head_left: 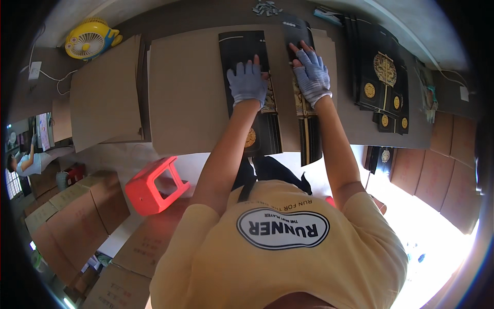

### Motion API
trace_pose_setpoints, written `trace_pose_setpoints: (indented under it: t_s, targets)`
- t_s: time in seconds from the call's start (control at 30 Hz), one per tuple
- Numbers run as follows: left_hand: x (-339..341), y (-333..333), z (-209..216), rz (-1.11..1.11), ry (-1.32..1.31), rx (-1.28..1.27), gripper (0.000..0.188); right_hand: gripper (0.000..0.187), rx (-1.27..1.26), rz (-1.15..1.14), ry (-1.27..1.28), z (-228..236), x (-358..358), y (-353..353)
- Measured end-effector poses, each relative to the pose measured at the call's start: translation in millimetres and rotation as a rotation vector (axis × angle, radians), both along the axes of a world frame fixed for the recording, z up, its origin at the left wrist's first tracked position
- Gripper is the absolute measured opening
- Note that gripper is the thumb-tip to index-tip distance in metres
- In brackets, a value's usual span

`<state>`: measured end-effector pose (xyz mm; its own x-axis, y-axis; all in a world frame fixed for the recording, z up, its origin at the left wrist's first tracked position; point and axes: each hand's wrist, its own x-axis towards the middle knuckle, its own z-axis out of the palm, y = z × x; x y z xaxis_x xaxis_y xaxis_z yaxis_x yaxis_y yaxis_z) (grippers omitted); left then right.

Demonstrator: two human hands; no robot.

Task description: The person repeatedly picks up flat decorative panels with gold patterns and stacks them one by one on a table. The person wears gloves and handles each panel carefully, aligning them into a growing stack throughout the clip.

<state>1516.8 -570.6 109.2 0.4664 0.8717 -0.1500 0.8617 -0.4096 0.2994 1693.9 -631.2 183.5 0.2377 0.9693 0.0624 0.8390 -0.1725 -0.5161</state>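
Note:
Two black printed pieces with gold patterns lie side by side on brown cardboard sheets (185, 87). My left hand (248, 81), in a grey-blue glove with some fingertips bare, rests flat on the left black piece (242, 49), fingers spread. On the narrower right black piece (298, 33) lies my right hand (312, 74), gloved alike, its fingers stretched out over the surface. A strip of brown cardboard shows between the two pieces. Both pieces look layered at their near ends; what lies directly under my palms is hidden.
A stack of black-and-gold printed sheets (378, 67) lies at right. Small metal-looking parts (266, 7) sit at the far edge. Left are a yellow fan (87, 44) and more cardboard sheets (105, 98). A red stool (154, 185) and cartons (77, 226) stand below; another person (33, 162) is far left.

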Motion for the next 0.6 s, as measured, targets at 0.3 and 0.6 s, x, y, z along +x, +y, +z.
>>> trace_pose_setpoints:
  t_s: [0.3, 0.6]
  targets:
    - [7, 12, -19, 0.182, 0.244, 0.197, 0.057, 0.056, -0.042, -0.042, -0.408, -66, -23, 15]
    - [0, 3, -43, 0.100, 0.144, 0.491, 0.050, 0.055, 0.013, -0.043, -0.514, -112, -33, 9]
